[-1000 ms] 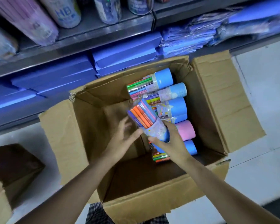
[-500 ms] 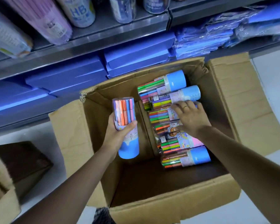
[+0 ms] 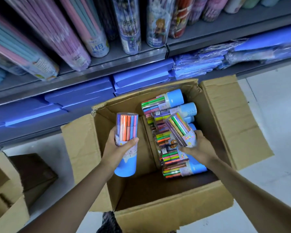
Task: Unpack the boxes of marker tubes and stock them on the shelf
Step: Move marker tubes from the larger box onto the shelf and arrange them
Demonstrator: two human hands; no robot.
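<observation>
Now left hand [image 3: 120, 149] grips a clear blue-capped marker tube [image 3: 126, 143] upright, right hand [image 3: 198, 146] clasps another tube [image 3: 181, 130] tilted toward ten o'clock, over the open brown cardboard box [image 3: 166, 214].

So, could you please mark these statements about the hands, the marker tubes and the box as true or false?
1. The left hand holds a marker tube upright, blue cap downward. True.
2. The right hand is empty. False: it grips a second marker tube, tilted above the ones lying in the box.
3. The cardboard box is packed full. False: its left half is bare, and the remaining tubes lie along the right side.
4. The box's flaps are open. True.
5. Both held tubes already stand on the shelf. False: both are in the hands over the box.
</observation>
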